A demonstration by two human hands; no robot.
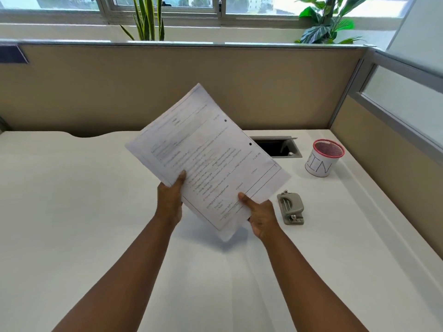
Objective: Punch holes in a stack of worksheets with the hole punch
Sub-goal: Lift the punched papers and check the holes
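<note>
I hold a stack of printed worksheets (203,152) tilted in the air above the white desk (72,212). Two dark punched holes show along its upper right edge. My left hand (170,200) grips the stack's lower left edge, thumb on top. My right hand (260,215) grips the bottom edge, thumb pressed on the top sheet. The grey hole punch (290,208) lies on the desk just right of my right hand, apart from the paper.
A red-rimmed mesh cup wrapped in paper marked "BIN" (322,160) stands at the back right. A cable hatch (278,147) lies open behind the sheets. Beige partition walls (119,92) close off the back and right side.
</note>
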